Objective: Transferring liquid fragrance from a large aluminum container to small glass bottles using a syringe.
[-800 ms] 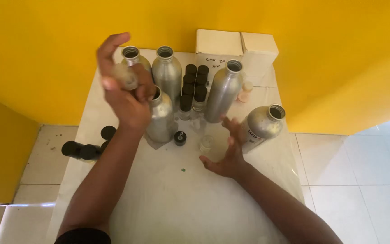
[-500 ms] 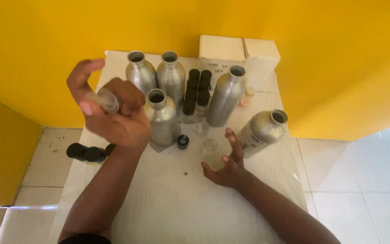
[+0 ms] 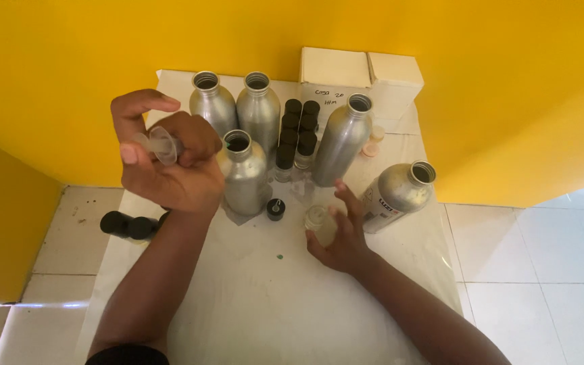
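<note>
My left hand (image 3: 170,172) is raised over the table's left side, shut on a clear plastic syringe (image 3: 160,144) whose tip points toward the open neck of a silver metal bottle (image 3: 245,176). My right hand (image 3: 343,236) rests on the white sheet with its fingers closed around a small clear glass vial (image 3: 315,216) that stands uncapped. A black cap (image 3: 276,208) lies just left of the vial, at the foot of the silver bottle.
Three more open silver bottles (image 3: 258,111) stand at the back, and one (image 3: 397,192) leans at the right. Several small black-capped vials (image 3: 299,135) cluster between them. White boxes (image 3: 359,71) sit against the yellow wall. Black caps (image 3: 126,226) lie at the left edge.
My left hand came down and left with the syringe, and now holds it beside the front silver bottle. My right hand moved forward from open beside the vial and closed on it.
</note>
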